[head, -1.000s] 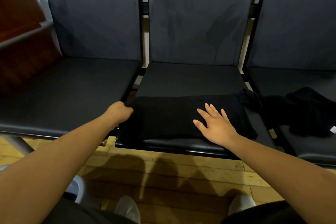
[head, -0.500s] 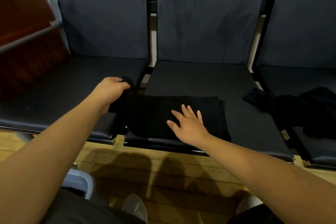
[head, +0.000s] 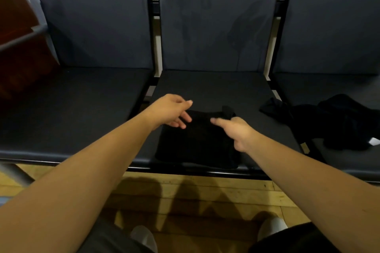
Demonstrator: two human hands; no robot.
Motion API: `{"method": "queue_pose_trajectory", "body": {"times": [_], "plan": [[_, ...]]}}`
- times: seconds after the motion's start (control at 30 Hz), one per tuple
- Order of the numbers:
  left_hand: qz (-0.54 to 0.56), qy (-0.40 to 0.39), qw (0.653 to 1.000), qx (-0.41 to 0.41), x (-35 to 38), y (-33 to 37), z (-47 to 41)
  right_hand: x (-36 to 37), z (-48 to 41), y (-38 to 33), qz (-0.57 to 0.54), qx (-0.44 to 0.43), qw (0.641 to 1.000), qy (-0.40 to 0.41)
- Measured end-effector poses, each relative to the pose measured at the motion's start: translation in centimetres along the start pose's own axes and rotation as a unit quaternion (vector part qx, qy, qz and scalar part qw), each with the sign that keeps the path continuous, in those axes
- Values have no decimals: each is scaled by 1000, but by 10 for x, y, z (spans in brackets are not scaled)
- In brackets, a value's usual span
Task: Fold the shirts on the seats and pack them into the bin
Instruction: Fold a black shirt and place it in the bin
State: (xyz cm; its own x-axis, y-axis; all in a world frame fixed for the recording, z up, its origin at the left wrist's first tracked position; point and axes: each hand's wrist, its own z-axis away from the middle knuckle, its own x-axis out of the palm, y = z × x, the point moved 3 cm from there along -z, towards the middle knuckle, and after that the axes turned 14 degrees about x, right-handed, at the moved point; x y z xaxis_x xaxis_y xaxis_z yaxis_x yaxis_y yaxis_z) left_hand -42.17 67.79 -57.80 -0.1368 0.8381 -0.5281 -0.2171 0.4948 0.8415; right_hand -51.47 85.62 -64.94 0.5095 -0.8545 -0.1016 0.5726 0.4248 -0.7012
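Left hand (head: 172,111): fingers loosely spread, holding nothing, above the back left corner of the folded shirt.
Right hand (head: 232,129): forefinger stretched leftward, other fingers curled, pinching a raised tuft of cloth at the shirt's back right corner.
Folded black shirt (head: 197,141): compact rectangle, flat on the middle seat (head: 216,88), reaching its front edge, left of centre.
Second black shirt (head: 339,121): unfolded heap on the right seat (head: 329,86), one end trailing over the middle seat's right edge; white tag (head: 374,141) showing.
Wooden floor (head: 205,191): below the seats' front edges.
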Motion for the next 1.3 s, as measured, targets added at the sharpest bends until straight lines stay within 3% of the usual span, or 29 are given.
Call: {"method": "queue_pose_trajectory", "body": {"times": [0.07,0.2,0.33,0.53,0.67,0.77,0.87,1.0,1.13,1.23,1.3], "plan": [[-44,38,998,-21,-7,-17,2,0,3,-6,62,-79,993,56],[-116,95,986,-78,-14,-50,2,-10,0,-19,24,-155,983,97],[3,100,980,-172,-2,-64,4,-22,-19,-6,150,-89,966,189],[128,118,964,-202,14,-56,-1,-22,-21,-5,225,-65,937,261],[290,118,933,-179,18,-41,-6,-21,-23,-1,227,-47,932,278],[377,95,913,-125,8,-20,-6,-12,-24,-1,126,-58,966,218],[432,106,893,-69,-16,-5,7,12,-11,-3,-57,-18,994,87],[469,156,869,-13,-59,4,37,61,15,-19,-172,53,976,-122],[472,204,858,-11,-102,-10,73,120,36,-44,-187,62,954,-224],[475,258,841,-20,-141,-41,114,175,45,-63,-110,38,967,-225],[480,312,820,-29,-165,-73,149,213,51,-76,-80,-30,976,-202]]}}
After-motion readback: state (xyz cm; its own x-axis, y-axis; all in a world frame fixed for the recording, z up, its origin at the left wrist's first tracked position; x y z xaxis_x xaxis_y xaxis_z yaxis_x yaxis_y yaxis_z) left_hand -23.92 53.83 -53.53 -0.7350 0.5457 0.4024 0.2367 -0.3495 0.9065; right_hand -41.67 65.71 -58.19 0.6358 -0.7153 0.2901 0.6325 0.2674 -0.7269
